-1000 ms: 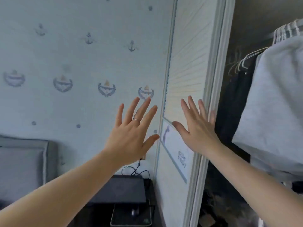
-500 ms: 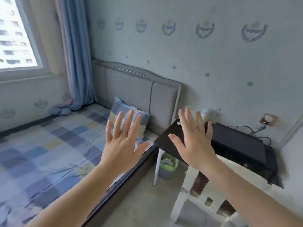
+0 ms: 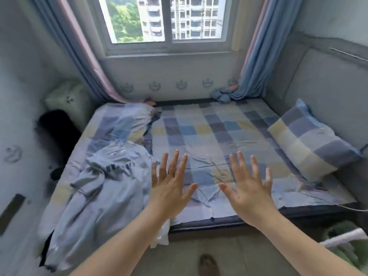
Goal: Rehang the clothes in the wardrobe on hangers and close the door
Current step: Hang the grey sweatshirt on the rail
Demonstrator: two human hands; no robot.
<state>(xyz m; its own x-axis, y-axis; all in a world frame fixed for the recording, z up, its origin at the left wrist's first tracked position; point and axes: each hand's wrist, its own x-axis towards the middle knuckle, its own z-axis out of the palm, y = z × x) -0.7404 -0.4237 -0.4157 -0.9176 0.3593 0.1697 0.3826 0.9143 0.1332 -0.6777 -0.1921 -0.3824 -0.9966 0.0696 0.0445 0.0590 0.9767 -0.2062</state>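
The garment (image 3: pixel 107 186), a pale grey-blue top with dark lettering across the chest, lies crumpled on the left part of the bed (image 3: pixel 209 132). Its long axis runs from the collar end, further up the mattress, down to the hem, which hangs over the near edge of the bed towards the floor. The left hand (image 3: pixel 171 188) is held up just to the right of the garment with fingers straight and spread, holding nothing. Its little-finger side lines up with the garment's right edge; whether it touches the cloth cannot be told from this view. The right hand (image 3: pixel 249 192) is likewise flat, spread and empty, and sits further right over bare checked sheet, well apart from the garment. The left hand is therefore the nearer one, and the garment lies to the left of and slightly below both hands. The next reach probably goes leftward, towards the collar end. A checked pillow (image 3: pixel 310 140) rests against the headboard at right, and a window (image 3: pixel 167 18) stands beyond the bed. No hanger or wardrobe appears in this view.
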